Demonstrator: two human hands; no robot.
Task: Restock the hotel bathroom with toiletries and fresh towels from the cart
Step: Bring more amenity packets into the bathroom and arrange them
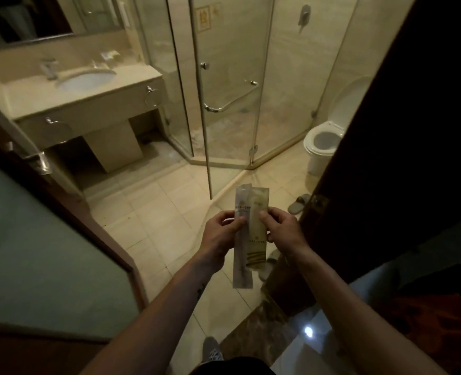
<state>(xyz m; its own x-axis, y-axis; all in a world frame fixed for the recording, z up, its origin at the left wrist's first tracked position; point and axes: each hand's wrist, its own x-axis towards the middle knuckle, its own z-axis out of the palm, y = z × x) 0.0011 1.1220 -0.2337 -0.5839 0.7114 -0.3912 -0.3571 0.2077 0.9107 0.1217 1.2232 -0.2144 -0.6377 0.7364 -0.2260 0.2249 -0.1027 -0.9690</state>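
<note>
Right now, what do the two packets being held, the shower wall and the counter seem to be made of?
Grey packet: thin plastic film, probably; slightly see-through, glossy.
Cream packet: film or coated paper, opaque, printed stripes.
Shower wall: clear glass, floor visible through it.
Counter: polished stone or imitation, beige with sheen.

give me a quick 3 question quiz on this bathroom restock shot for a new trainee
1. True or false: the toilet lid is down.
2. Pick one: the sink is A) left of the shower, B) right of the toilet, C) behind the person.
3. Short answer: which hand pinches the yellow packet?

Key
1. False, the lid is up.
2. A.
3. The right hand; the left hand pinches the pale packet.
</note>
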